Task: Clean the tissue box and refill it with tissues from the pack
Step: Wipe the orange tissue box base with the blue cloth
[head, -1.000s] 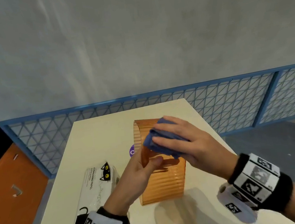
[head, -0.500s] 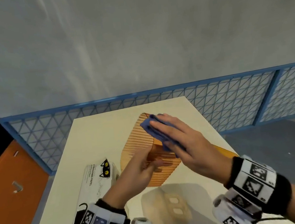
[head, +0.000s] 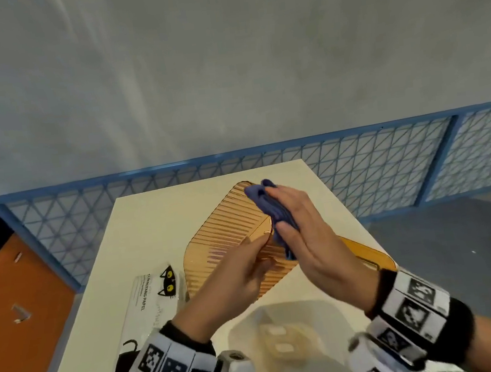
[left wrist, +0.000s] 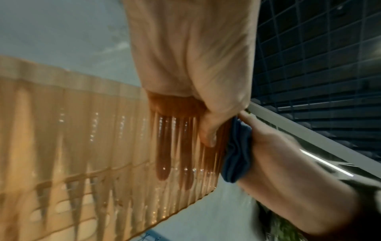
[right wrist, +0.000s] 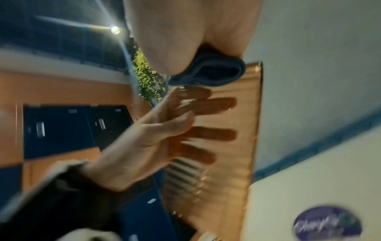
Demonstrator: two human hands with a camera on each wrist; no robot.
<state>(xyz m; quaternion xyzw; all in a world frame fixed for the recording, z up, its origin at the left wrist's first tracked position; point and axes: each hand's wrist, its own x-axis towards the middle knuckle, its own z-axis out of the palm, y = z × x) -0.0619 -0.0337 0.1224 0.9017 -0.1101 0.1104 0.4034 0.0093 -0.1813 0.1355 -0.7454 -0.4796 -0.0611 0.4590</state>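
Two hands were engaged on one item above a cream table (head: 140, 237), which stood before a blue mesh railing (head: 388, 163) and a grey wall (head: 224, 66). An orange cabinet (head: 14, 319) stood to the left of the table.

The amber ribbed tissue box (head: 222, 234), translucent, was held tilted and clear of the table surface, over its middle. Its shadow fell on the tabletop beneath. The left hand (head: 233, 279) gripped the box, thumb on the outer ribbed face and the other fingers (right wrist: 212, 135) seen through the plastic from the right wrist view, spread against the far side. The right hand (head: 308, 239) pressed a folded blue cloth (head: 271, 210) against the box's upper right side, the fingers lying straight over the cloth.

A plastic tissue pack (head: 148, 307), white with a black cat print, lay flat on the table's left part, just beside the left wrist and apart from the box. A round purple sticker (right wrist: 327, 223) showed on the tabletop in the right wrist view, blurred. Marker-printed bands circled both wrists.
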